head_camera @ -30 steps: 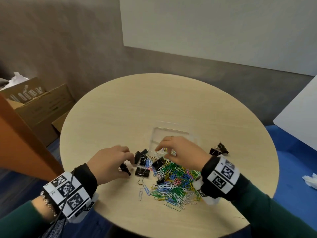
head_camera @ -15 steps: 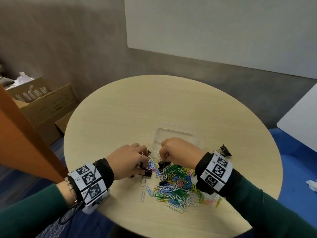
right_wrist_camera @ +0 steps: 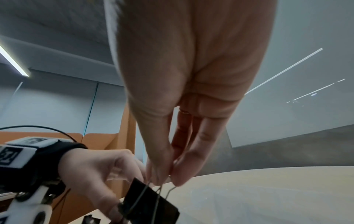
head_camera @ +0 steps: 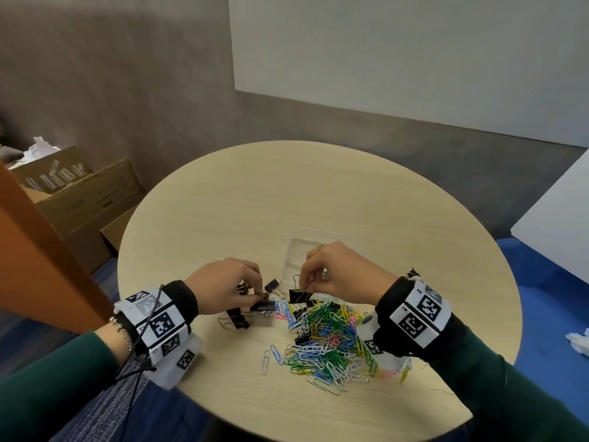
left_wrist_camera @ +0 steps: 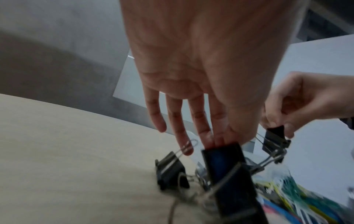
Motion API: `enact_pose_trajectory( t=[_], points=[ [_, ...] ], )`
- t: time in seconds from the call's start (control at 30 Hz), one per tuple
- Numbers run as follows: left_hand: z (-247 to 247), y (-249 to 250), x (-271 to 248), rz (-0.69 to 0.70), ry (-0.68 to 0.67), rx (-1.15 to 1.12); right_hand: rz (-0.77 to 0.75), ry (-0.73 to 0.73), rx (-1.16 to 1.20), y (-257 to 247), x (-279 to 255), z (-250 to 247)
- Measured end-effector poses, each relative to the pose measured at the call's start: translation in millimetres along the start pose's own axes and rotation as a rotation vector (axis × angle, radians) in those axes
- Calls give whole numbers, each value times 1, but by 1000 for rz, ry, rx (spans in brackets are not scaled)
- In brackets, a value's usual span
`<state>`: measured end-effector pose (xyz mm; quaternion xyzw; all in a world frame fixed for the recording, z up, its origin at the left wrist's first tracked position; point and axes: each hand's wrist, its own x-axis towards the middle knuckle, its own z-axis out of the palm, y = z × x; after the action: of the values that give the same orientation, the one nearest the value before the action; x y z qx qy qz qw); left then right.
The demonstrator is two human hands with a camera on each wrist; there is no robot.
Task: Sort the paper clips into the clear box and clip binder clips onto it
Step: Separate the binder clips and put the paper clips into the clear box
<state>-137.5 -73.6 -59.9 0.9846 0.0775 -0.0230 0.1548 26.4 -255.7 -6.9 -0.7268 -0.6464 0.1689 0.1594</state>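
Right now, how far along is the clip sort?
Early. Done: nothing visible; no binder clip shows on the rim of the clear box, and its contents are partly hidden. In hand: the right hand pinches the wire handles of a black binder clip; the left hand grips another binder clip. Left: the whole pile of coloured paper clips on the table, plus loose binder clips.

In the head view, the right hand (head_camera: 338,275) is covering the near side of the clear box (head_camera: 299,253), so whatever is lying inside is staying unreadable. The binder clips (head_camera: 412,273) behind the right wrist are peeking out only as a black tip. In the left wrist view, motion blur is smearing the paper clips (left_wrist_camera: 298,201) at lower right (just coloured streaks), and the bottom edge is cutting off the nearest binder clip (left_wrist_camera: 235,184).
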Motion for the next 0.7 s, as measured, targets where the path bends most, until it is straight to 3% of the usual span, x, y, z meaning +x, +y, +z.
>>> enact_pose_trajectory(
  t=[0.2,0.4,0.7],
  points=[
    [-31,-20,-3,-128,49,-118,34,58,85,-12,19,4],
    [-29,-31,1,-342,64,133,160,64,298,-22,55,16],
    [-14,-32,-3,-360,27,138,219,15,265,-22,70,32]
  ],
)
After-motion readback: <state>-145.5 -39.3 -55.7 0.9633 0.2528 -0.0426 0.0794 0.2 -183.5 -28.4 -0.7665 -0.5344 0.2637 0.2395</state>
